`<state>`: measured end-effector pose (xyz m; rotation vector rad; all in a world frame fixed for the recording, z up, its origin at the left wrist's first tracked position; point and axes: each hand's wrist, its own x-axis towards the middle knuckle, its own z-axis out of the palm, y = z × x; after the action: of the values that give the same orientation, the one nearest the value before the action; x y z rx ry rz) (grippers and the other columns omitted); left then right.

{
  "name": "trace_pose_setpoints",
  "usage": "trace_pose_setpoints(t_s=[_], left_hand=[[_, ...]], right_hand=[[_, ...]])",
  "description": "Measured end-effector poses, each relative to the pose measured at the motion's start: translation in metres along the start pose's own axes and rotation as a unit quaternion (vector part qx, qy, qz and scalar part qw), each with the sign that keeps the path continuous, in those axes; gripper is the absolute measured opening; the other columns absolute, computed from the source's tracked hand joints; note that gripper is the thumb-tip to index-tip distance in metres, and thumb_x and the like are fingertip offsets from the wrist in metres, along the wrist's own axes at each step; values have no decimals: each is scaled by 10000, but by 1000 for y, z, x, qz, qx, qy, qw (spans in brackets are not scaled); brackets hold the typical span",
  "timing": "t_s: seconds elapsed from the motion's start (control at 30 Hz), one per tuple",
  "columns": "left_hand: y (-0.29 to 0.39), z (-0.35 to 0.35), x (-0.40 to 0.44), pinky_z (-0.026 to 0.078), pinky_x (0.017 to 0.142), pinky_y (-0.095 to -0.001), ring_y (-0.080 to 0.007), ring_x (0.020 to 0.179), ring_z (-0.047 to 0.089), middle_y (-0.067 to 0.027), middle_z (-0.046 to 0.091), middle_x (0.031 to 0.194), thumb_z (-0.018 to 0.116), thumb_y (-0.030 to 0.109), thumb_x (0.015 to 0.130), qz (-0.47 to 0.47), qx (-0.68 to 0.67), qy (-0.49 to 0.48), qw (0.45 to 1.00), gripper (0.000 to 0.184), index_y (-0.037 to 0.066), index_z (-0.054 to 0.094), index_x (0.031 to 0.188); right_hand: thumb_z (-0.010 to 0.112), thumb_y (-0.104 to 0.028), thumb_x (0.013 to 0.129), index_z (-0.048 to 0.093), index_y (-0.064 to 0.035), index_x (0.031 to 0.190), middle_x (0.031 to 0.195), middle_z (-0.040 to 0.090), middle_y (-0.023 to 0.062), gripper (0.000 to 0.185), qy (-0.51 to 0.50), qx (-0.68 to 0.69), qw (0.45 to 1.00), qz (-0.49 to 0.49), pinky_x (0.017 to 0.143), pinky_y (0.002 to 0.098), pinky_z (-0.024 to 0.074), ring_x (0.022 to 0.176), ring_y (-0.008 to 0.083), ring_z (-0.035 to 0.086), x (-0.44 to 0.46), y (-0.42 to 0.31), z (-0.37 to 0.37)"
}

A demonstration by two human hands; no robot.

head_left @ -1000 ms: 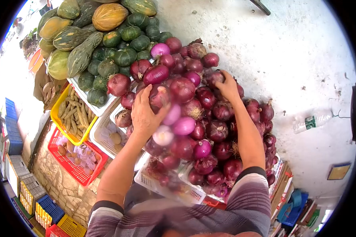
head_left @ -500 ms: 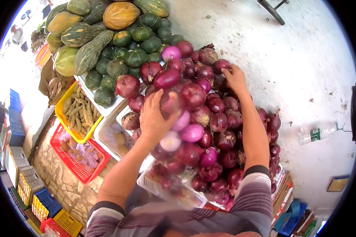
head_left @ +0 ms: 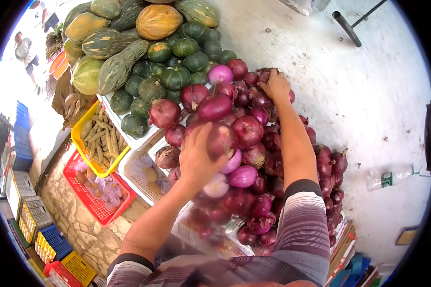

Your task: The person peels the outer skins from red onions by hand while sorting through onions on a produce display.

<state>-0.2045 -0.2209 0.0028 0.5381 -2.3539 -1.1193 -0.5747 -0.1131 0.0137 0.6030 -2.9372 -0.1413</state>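
Note:
A large heap of red onions rises in front of me, a few of them peeled to a bright purple skin. My left hand curls around a big red onion on the near left side of the heap. Just below its thumb sit a pale peeled onion and a purple onion. At the far edge of the pile, my right hand has its fingers bent over a dark red onion, partly hidden by them.
Green squashes and a yellow pumpkin are stacked at the back left. Left of the onions stand a yellow basket of knobbly roots, a red basket and a white basket. A plastic bottle lies right, near a metal leg.
The view has shifted slightly. My right hand has moved back and left, from one onion at the far edge to the onion beside it. My left hand stays at the big onion.

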Motion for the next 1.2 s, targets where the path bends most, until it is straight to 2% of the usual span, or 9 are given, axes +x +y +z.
trace_pose_setpoints(t_s=[0.43,0.6,0.7,0.8,0.9,0.93,1.0,1.07,1.2], left_hand=[[-7,1,0,445,1092,-490,-400,1288,546,-210,556,1396,860,384,768,25,-10,22,999,849,59,489,1459],[-1,0,-1,447,1090,-489,-401,1282,550,-214,557,1389,862,360,762,19,-6,24,1000,837,59,500,1453],[0,-1,-2,451,1086,-492,-405,1279,551,-213,556,1389,863,344,758,14,-14,24,1000,836,59,499,1454],[-1,1,-3,451,1083,-496,-409,1286,543,-214,550,1394,859,336,762,16,-19,23,999,842,64,484,1464],[1,1,-3,448,1086,-496,-410,1293,537,-216,544,1400,857,332,765,11,-16,20,1000,842,65,478,1467],[0,1,-2,446,1088,-496,-411,1296,535,-217,541,1402,856,331,766,10,-13,17,1000,841,66,476,1468],[-4,4,-3,441,1093,-496,-412,1300,532,-217,537,1408,856,328,765,22,-15,24,999,840,65,476,1466],[-5,6,-3,436,1099,-495,-411,1303,530,-217,535,1412,856,327,765,23,-17,25,999,841,62,474,1467],[-1,1,-1,432,1106,-493,-407,1305,529,-213,536,1414,857,332,763,4,-10,12,1000,841,57,480,1463]], right_hand=[[785,-543,797,518,-118,1457,1302,602,291,830,101,129,986,14,971,526,525,1136,479,637,-45,47,6],[803,-514,781,640,-29,1340,1110,696,313,758,86,203,975,-17,931,463,535,1085,444,671,-99,82,-40],[800,-503,784,682,8,1272,1056,725,285,716,45,285,956,-43,896,434,543,1009,413,703,-145,93,-72],[775,-491,823,725,29,1154,948,740,248,618,-147,216,965,-15,832,427,545,928,365,724,-183,98,-104],[728,-468,881,745,24,1066,860,730,243,525,-198,155,967,44,783,443,542,849,369,721,-170,92,-118],[686,-439,924,747,16,1013,841,719,252,467,-101,153,983,0,769,468,533,831,406,704,-156,94,-98],[688,-414,926,744,12,1022,883,714,270,439,-2,184,982,-44,787,486,533,863,451,685,-131,78,-77],[694,-378,928,733,13,1068,962,723,272,417,-6,264,961,-80,843,489,533,947,463,686,-95,60,-45],[744,-295,900,615,-22,1352,1258,675,259,543,-129,293,928,-192,1036,429,484,1198,397,635,-38,34,11]])
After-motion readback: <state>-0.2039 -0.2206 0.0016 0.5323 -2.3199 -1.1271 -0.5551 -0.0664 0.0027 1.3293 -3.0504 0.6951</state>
